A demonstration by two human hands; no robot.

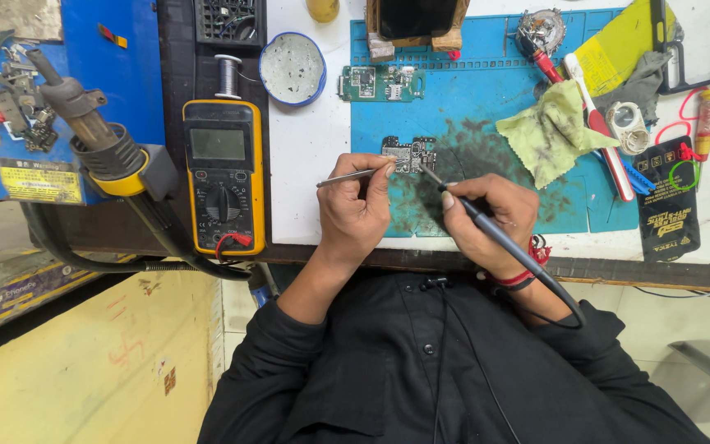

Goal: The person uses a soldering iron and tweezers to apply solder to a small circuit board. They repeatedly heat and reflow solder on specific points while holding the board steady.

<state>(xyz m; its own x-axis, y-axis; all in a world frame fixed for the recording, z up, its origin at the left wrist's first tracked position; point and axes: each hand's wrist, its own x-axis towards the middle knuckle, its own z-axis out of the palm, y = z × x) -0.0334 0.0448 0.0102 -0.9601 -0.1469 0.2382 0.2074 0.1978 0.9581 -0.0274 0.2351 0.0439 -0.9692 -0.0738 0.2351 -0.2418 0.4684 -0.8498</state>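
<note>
A small dark circuit board (410, 154) lies on the blue work mat (486, 107), just past the fingertips of both hands. The left hand (355, 205) has its fingers pinched tight on thin metal tweezers (347, 177), and their far end sits at the board's left edge. The right hand (486, 215) has its fingers closed around a black soldering iron (486, 230), held like a pen. Its tip touches the board's right side. The board is small and packed with tiny silver and black parts. There are two circuit boards: this one and a green one (381, 83) higher up on the mat. One yellow multimeter (223, 177) lies to the left. One crumpled yellow-green cloth (550, 131) lies to the right.
</note>
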